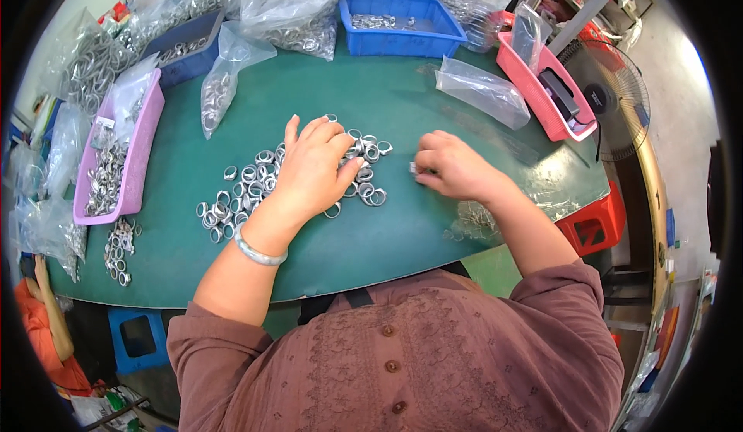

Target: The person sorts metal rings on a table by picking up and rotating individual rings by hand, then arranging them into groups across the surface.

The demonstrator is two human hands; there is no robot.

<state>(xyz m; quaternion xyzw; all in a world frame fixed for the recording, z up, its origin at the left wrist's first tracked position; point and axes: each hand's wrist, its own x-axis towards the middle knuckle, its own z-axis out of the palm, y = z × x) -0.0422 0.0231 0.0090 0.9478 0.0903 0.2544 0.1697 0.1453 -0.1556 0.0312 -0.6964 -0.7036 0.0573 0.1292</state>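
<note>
A loose heap of small silver metal rings (249,187) lies on the green table in front of me. My left hand (313,165), with a pale bangle on its wrist, rests palm down over the heap, fingers spread and thumb out, covering some of the rings. Just right of the heap, my right hand (453,165) is closed close to the tabletop. A small silvery piece (413,167) shows at its fingertips; most of it is hidden, so its kind is unclear.
Along the back stand a blue tray (402,44) with metal parts and several stuffed plastic bags (290,14). A lilac basket (147,134) of parts stands left, a pink basket (515,64) right. A flat clear bag (484,93) lies between. Another person's arm (54,316) shows lower left.
</note>
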